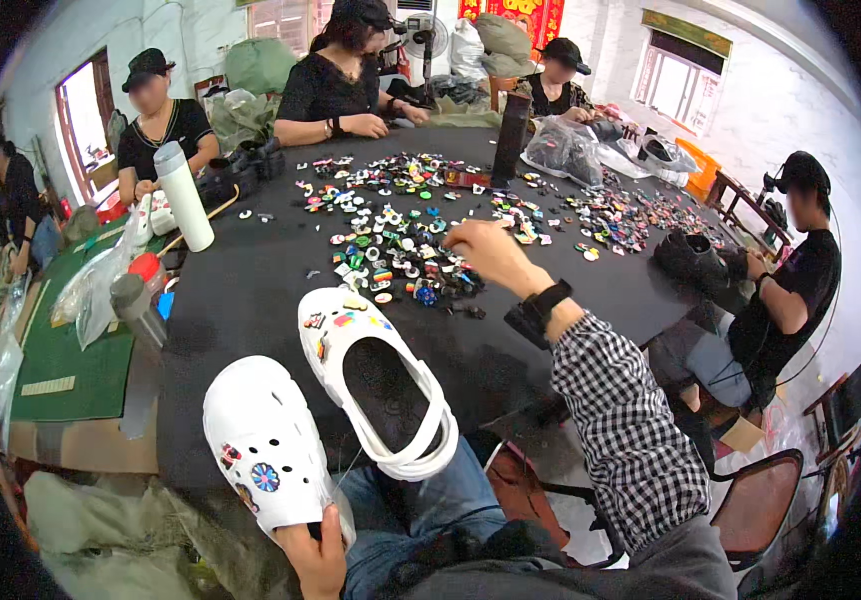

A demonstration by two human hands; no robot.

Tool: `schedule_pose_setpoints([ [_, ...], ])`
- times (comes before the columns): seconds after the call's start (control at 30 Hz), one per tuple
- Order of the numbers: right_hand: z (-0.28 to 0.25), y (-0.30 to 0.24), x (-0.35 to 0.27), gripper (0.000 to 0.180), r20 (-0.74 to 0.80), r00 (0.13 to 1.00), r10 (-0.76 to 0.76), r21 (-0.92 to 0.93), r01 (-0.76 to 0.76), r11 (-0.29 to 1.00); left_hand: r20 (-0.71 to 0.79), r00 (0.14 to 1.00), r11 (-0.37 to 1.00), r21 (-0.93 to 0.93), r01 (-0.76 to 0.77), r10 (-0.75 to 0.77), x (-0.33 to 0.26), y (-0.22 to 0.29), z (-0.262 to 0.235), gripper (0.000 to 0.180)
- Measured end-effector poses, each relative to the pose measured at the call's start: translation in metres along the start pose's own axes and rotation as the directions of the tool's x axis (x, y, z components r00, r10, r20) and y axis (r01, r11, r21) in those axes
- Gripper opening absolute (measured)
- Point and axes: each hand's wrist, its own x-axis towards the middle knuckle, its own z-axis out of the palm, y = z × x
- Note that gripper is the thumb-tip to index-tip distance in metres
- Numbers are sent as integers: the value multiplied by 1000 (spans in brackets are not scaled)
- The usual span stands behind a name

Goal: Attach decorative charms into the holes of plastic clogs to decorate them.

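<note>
My left hand (316, 553) grips a white foam clog (263, 400) by its heel end, thumb on top. Its toe points away from me, and a few colourful shoe charms sit in its holes, one like a blue flower (266, 477). A second white clog (341, 395) rests beside it at the table's near edge, with several charms on its toe. Over the pile of small colourful shoe charms (391, 250), my right hand (496, 255) reaches down with bent fingers drawn together. Whatever its fingertips pinch is too small to make out.
A white bottle (184, 200) and a grey, red-lidded jar (138, 305) stand at the left by a green cutting mat (81, 385). A dark upright box (512, 140) rises behind the charms. Black shoes (689, 262) lie at right. Several people sit or stand around the dark table (251, 270).
</note>
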Motion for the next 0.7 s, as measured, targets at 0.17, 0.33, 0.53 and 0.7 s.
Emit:
schedule_pose_setpoints([
  [0.17, 35, -19, 16, 24, 216, 962, -169, -41, 182, 982, 39, 999, 999, 45, -27, 25, 3, 4, -3, 32],
  [0.33, 63, -18, 23, 23, 216, 969, -121, -152, 156, 976, 9, 1000, 1000, -24, -4, 5, 5, 13, -3, 30],
  [0.53, 61, -17, 26, 24, 227, 974, 27, 173, -67, 983, -7, 1000, 999, -50, -15, 15, 12, 24, -7, 26],
  [0.7, 49, -11, 17, 24, 112, 994, -19, 233, -7, 972, 42, 998, 999, -20, -35, 35, 3, 11, -4, 19],
])
